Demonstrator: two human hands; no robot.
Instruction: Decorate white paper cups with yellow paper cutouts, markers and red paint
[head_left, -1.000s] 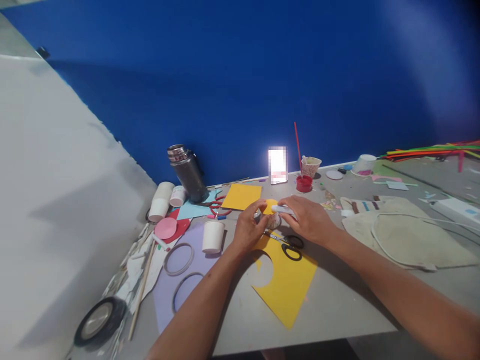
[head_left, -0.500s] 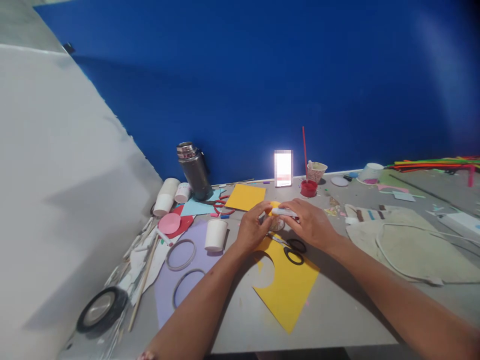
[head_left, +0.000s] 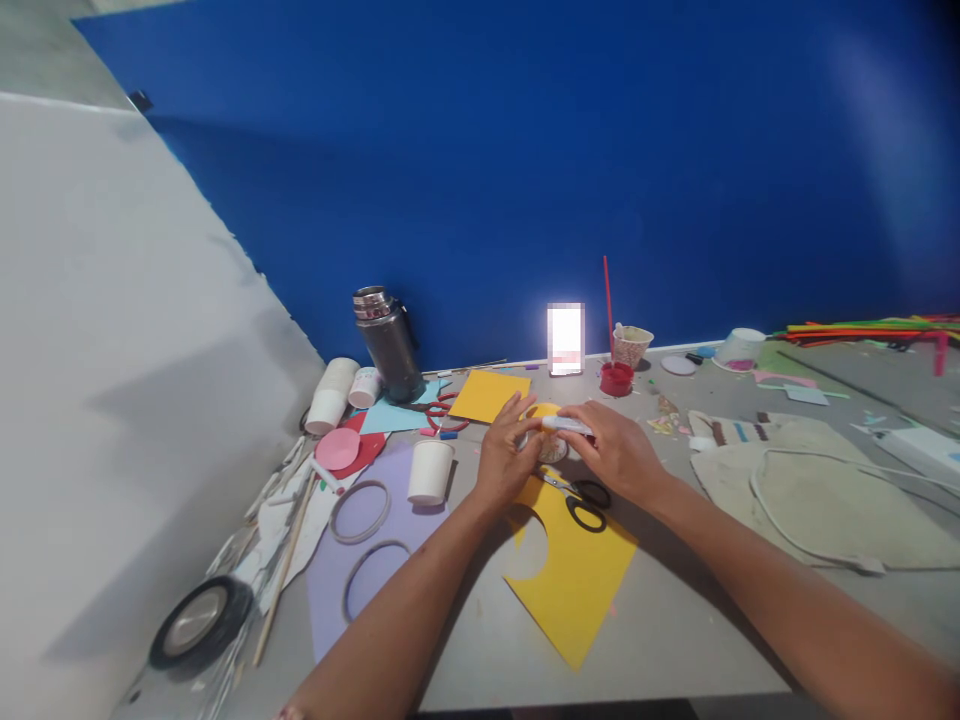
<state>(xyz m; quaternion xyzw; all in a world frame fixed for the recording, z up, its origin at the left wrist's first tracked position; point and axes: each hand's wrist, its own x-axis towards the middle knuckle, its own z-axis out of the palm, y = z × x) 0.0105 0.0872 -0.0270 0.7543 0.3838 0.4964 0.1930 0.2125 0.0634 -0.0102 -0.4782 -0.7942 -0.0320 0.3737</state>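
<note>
Against a blue panel (head_left: pixel 480 190), shows a white tube (head_left: pixel 570 425) pinched in the nearly closed right hand (head_left: pixel 626 450), with long axis running leftward toward a yellow disc (head_left: pixel 543 410) beside the half-curled left hand (head_left: pixel 506 455), with a hold impossible to tell.

A dark flask (head_left: pixel 391 352) is standing before a blue panel (head_left: pixel 480 180). A bright screen (head_left: pixel 565 340) is glowing to its right. A red straw (head_left: pixel 607 300) is rising beside a patterned cup (head_left: pixel 634 348). A black tape roll (head_left: pixel 237 606) is lying at the near left.
</note>
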